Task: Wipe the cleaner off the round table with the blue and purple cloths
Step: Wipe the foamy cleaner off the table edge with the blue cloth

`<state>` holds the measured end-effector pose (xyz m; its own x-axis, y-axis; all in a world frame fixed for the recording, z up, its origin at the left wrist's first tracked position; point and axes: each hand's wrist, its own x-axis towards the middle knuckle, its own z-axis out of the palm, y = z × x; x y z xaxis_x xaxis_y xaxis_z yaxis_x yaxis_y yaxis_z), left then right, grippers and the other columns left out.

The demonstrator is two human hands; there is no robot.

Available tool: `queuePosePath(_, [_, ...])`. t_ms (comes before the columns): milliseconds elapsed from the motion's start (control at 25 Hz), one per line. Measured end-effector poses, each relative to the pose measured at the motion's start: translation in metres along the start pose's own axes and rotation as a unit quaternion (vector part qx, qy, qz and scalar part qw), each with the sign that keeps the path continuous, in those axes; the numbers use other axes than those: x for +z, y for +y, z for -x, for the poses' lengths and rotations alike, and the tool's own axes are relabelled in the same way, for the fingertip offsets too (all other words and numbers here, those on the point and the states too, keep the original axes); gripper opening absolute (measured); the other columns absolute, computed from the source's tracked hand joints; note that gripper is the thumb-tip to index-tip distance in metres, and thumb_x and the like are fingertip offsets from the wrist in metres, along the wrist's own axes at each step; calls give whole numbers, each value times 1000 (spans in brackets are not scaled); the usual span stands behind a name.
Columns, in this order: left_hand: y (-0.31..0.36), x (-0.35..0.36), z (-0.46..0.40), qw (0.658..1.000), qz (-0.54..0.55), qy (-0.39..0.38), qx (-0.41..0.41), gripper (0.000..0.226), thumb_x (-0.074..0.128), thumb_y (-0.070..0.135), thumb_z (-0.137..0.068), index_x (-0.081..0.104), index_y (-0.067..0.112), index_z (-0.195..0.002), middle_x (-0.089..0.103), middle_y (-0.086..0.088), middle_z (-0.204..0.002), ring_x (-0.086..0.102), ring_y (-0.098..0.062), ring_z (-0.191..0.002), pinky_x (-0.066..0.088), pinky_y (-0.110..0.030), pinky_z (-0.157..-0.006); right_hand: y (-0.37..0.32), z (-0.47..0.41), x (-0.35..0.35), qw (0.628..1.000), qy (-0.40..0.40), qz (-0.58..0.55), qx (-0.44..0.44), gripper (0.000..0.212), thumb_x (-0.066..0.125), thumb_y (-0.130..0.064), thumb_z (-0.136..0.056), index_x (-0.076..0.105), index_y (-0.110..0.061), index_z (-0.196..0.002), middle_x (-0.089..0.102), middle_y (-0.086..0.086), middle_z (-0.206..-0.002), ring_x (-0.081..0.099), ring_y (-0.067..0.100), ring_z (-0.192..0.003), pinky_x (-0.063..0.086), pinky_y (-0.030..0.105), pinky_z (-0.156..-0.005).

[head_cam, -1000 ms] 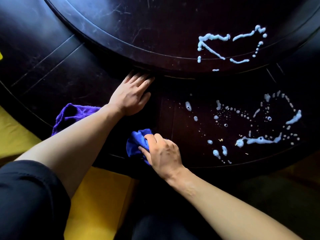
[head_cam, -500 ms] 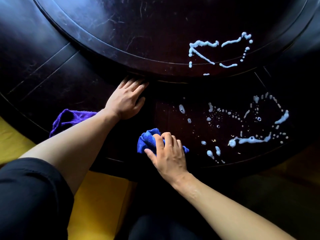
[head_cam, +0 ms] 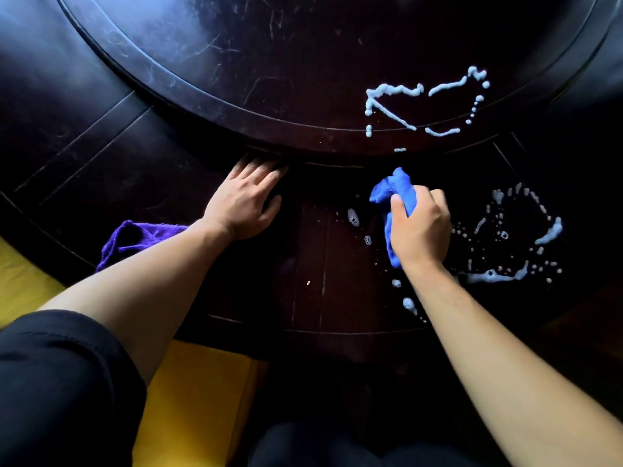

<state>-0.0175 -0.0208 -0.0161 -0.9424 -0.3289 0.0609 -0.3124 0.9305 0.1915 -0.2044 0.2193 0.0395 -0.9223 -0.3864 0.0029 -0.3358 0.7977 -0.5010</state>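
My right hand (head_cam: 419, 227) is closed around the bunched blue cloth (head_cam: 392, 188), which sits on the outer ring of the dark round table (head_cam: 151, 183), beside the white foam cleaner (head_cam: 526, 230) spread to its right. More foam cleaner (head_cam: 397, 96) lies on the raised inner disc (head_cam: 303, 62) of the table. My left hand (head_cam: 244, 205) rests flat on the outer ring, fingers spread, touching the disc's edge. The purple cloth (head_cam: 135, 239) lies on the table behind my left forearm, partly hidden by it.
The table's near edge curves just in front of me. A yellow surface (head_cam: 202, 399) shows below the edge at the lower left. Small foam spots (head_cam: 353, 217) dot the ring left of the blue cloth.
My right hand has carried the blue cloth from the table's near edge rightward and farther in, up to the foam spots. The left hand has stayed flat in place.
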Motion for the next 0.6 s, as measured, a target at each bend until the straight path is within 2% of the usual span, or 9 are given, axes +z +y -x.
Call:
queuePosePath(200, [-2,2,-2,1000,-2,5,0,59,46,38,-95,48,10,-147,52,-15,-147,45,-36,-138,24,-48,-122,-20,-10,35,998,-38,16,-39,25,60,-33,-96,63,-9,-101,58,11,-107,61,35,-90,39,33,-70])
queuePosePath(360, [-4,4,-1,1000,-2,10,6,57,48,37,-94,50,7,-144,53,-17,-145,46,-37,-137,26,-48,-122,-37,17,60,977,-106,-14,-184,16,66,-24,-89,66,-10,-96,60,11,-95,62,34,-81,50,40,-70])
queuePosePath(440, [-4,4,-2,1000,0,9,6,57,48,37,-94,50,8,-144,53,-16,-146,46,-37,-137,26,-48,-121,-35,27,57,948,-189,-47,-252,21,64,-24,-87,69,-12,-103,62,8,-96,63,32,-85,52,44,-76])
queuePosePath(560, [-3,4,-1,1000,2,18,7,57,49,36,-94,51,9,-144,54,-15,-146,46,-36,-137,26,-47,-122,-23,36,37,873,-368,-64,-313,23,63,-20,-88,68,-22,-111,60,-2,-102,63,21,-92,52,43,-85])
queuePosePath(600, [-2,4,-1,1000,3,22,7,57,49,36,-94,51,9,-144,54,-15,-145,47,-36,-137,26,-47,-122,-19,33,31,858,-393,-69,-322,23,63,-20,-89,67,-24,-111,59,-4,-102,63,18,-92,52,42,-85])
